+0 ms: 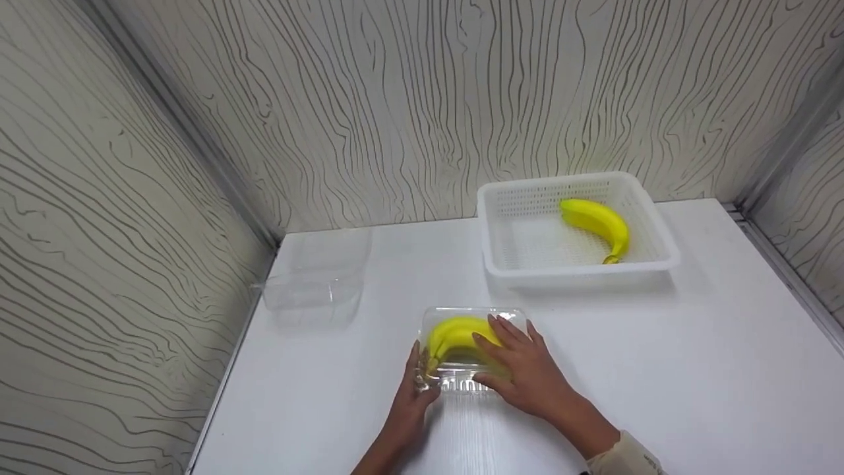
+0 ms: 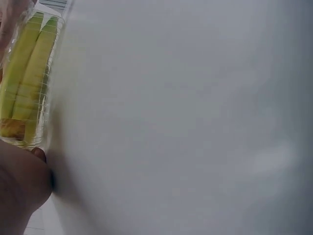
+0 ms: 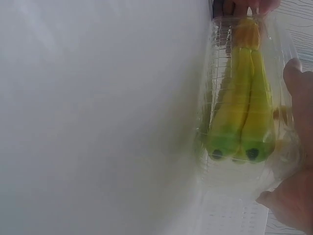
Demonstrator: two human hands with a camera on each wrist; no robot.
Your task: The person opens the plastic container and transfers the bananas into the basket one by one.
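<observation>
A clear plastic clamshell container (image 1: 465, 386) with bananas (image 1: 458, 328) inside stands on the white table in front of me. My left hand (image 1: 409, 404) grips its left end, thumb at the near corner and fingers along the side. Across the right part of the lid lies my right hand (image 1: 531, 373), its fingers spread and fairly straight. The right wrist view looks through the ridged wall at the banana tips (image 3: 239, 147), with the left fingers at the far end. At the left wrist, the bananas (image 2: 27, 78) appear side by side behind the plastic.
A white plastic basket (image 1: 580, 271) at the back right holds one banana (image 1: 603, 224). Another clear container (image 1: 313, 293) stands with its lid raised at the back left. Wood-patterned panels (image 1: 395, 99) border the table at the back and sides.
</observation>
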